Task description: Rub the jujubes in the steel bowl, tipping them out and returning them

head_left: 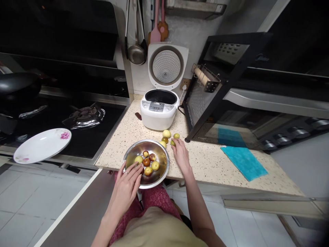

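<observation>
A steel bowl holds several fresh jujubes, some yellow-green and some patched with brown. My left hand reaches over the bowl's near left side, fingers stretched and slightly apart among the fruit; a dark jujube lies partly hidden by the fingertips. To the right of the bowl, my right hand has its fingertips closed around a green jujube on the counter. Several more jujubes lie around it, between the bowl and the rice cooker.
The white rice cooker stands behind with its lid raised. A flowered plate overhangs the stove's front edge at left. On the right are a black rack with an oven and a blue cloth. A cabinet door stands ajar below.
</observation>
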### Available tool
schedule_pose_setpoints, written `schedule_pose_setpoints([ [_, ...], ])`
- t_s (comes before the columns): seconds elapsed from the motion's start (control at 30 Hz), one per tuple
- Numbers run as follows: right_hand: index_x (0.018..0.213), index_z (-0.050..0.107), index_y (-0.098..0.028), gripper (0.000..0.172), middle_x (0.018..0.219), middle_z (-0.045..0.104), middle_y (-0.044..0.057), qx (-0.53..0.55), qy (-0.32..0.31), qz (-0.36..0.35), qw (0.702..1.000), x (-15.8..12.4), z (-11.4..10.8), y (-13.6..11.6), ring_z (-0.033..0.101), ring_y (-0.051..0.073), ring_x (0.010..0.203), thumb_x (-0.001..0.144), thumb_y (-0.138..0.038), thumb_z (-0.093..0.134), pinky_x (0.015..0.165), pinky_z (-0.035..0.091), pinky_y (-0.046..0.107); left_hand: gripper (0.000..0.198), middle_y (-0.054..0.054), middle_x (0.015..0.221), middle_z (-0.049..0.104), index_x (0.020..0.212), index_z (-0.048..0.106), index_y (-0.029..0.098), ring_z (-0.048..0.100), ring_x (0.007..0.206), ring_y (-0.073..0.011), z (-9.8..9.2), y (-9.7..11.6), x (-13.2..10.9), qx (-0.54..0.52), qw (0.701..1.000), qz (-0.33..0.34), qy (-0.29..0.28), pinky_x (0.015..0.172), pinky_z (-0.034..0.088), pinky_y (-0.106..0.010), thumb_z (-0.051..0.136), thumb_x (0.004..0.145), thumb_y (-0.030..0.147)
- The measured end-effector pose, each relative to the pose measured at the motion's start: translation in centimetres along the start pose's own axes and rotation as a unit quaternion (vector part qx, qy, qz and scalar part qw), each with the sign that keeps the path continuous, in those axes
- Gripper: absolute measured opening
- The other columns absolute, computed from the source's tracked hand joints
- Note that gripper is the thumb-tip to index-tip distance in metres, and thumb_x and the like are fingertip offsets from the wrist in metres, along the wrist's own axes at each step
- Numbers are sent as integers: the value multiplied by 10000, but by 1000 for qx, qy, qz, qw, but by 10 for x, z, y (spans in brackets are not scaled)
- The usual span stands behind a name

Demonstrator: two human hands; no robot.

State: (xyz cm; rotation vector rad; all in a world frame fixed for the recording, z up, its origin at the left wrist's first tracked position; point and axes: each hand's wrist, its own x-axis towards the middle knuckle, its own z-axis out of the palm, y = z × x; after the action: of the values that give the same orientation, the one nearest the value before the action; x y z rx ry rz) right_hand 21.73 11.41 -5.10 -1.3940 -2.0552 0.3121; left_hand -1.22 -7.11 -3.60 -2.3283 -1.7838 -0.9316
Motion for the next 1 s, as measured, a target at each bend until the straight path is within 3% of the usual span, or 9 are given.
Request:
schedule_pose_setpoints([
  [0.17,1157,646,-160,251,1091,686,136,6,10,12,1000,-7,-4,0,623,292,1055,946,-159,510,910,545,448,432,-42,1381,710,1486,552,266,646,1310,-241,-1,2,1,-13,1000,-11,3,1267,308,-576,466,1068,201],
  [0.37,1227,633,-202,274,1199,700,131,142,35,-8,989,-26,-30,-30,667,284,1036,970,-282,581,870,574,430,417,-49,1391,703,1462,582,255,634,1325,-247,-4,4,2,-21,999,-31,-21,1278,290,-601,462,1067,199],
  [0.5,1226,660,-239,261,1198,708,100,170,-58,-80,980,-34,-35,-60,666,281,1115,975,-223,592,993,548,464,422,-42,1386,706,1464,585,267,634,1326,-250,-5,6,4,-28,999,-35,-20,1284,282,-606,465,1065,202],
  [0.63,1246,659,-235,312,1196,688,96,119,-139,-117,976,-37,-25,-73,653,275,1144,973,-123,558,1012,541,452,430,-42,1383,708,1479,571,266,629,1333,-243,-7,6,4,-29,999,-38,-25,1289,281,-596,469,1066,203],
  [0.77,1247,635,-228,330,1182,685,93,72,-156,-126,977,-38,-20,-74,648,275,1136,967,-85,536,975,545,427,413,-55,1394,699,1468,574,239,620,1339,-240,-6,6,3,-24,999,-37,-32,1283,291,-597,465,1071,202],
  [1.0,1217,532,-221,277,1104,677,78,27,-181,-98,978,-42,-27,-78,682,250,903,969,-103,503,758,554,366,410,-66,1403,692,1467,571,236,607,1354,-243,-4,4,1,-25,998,-38,-31,1281,287,-606,459,1074,203],
])
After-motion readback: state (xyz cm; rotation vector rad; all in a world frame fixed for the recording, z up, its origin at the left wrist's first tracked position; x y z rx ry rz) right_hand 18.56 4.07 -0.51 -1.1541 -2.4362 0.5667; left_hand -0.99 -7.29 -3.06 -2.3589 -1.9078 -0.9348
